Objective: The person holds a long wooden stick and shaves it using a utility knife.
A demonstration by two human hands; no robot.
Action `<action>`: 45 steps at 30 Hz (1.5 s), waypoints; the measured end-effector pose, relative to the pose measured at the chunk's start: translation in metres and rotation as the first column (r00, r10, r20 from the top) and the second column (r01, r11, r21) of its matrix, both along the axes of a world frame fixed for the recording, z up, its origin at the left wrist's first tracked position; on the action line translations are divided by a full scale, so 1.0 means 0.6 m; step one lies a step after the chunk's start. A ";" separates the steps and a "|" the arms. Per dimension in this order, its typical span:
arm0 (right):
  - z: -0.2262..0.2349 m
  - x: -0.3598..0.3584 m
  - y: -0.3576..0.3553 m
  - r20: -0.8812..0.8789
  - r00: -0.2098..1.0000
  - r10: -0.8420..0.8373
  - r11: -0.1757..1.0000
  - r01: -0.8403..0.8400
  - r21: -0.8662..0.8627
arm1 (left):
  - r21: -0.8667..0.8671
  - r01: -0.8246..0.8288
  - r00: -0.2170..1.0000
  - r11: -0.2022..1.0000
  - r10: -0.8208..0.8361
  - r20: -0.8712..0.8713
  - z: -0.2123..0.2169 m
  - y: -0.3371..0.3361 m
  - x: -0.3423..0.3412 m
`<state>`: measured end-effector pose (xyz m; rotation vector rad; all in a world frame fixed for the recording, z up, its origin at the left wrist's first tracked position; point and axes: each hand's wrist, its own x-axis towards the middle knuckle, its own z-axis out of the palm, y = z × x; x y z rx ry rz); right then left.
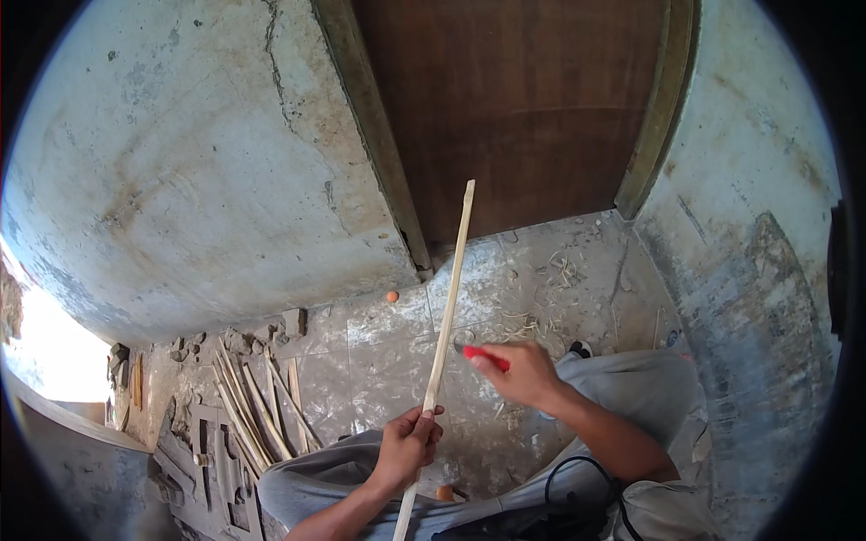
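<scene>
My left hand (402, 451) is closed round the lower part of a long, pale wooden strip (448, 311). The strip slants up and away from me, its far tip standing in front of the brown door. Just right of its middle, my right hand (525, 374) grips a small knife (485, 355) by its red handle. The short dark blade points left toward the strip; whether it touches the wood I cannot tell. The strip's lower end runs out of the picture at the bottom edge.
Several similar strips (262, 406) lean in a bundle at the left, beside a grey slotted panel (221, 464). Thin shavings (519, 325) litter the tiled floor (374, 338). An orange ball (391, 296) lies near the wall. Ahead stands a brown door (523, 108).
</scene>
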<state>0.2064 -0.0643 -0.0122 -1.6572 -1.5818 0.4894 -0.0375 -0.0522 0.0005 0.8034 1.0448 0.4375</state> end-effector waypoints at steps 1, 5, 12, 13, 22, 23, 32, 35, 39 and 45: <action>-0.005 -0.011 -0.002 -0.002 1.000 0.003 1.000 -0.003 0.001 | 0.001 -0.003 1.000 1.000 0.003 -0.002 -0.001 -0.001 0.000; -0.011 -0.038 -0.009 0.021 0.990 0.141 0.990 -0.141 -0.006 | 0.022 0.009 1.000 1.000 -0.009 -0.006 -0.006 -0.005 0.000; -0.001 -0.040 -0.018 0.061 0.983 0.174 0.982 -0.169 -0.082 | 0.285 0.069 0.988 0.956 -0.026 -0.150 -0.018 -0.015 0.008; 0.001 -0.040 -0.019 0.061 0.983 0.174 0.982 -0.168 -0.084 | 0.284 0.069 0.988 0.956 -0.026 -0.149 -0.021 -0.017 0.008; 0.007 -0.050 -0.026 0.150 0.982 0.115 0.993 -0.114 -0.012 | 0.353 0.072 0.984 0.933 -0.009 -0.178 -0.010 -0.031 0.010; 0.006 -0.050 -0.025 0.165 0.981 0.103 0.994 -0.105 0.003 | 0.346 0.072 0.983 0.935 -0.008 -0.182 -0.008 -0.030 0.011; 0.018 0.020 0.023 0.217 0.974 -0.065 0.997 0.071 -0.023 | 0.465 0.218 0.950 0.858 -0.078 -0.303 -0.027 -0.046 0.002; 0.006 0.049 0.029 0.212 0.966 -0.147 0.988 0.154 -0.016 | 0.459 0.265 0.945 0.848 -0.132 -0.300 -0.018 -0.040 0.008; -0.001 0.042 0.030 0.207 0.956 -0.209 0.978 0.201 0.056 | 0.447 0.244 0.951 0.861 -0.121 -0.285 -0.010 -0.048 0.010; -0.010 0.031 0.043 0.221 0.957 -0.187 0.982 0.191 0.003 | 0.457 0.274 0.934 0.846 -0.120 -0.337 -0.010 -0.045 0.001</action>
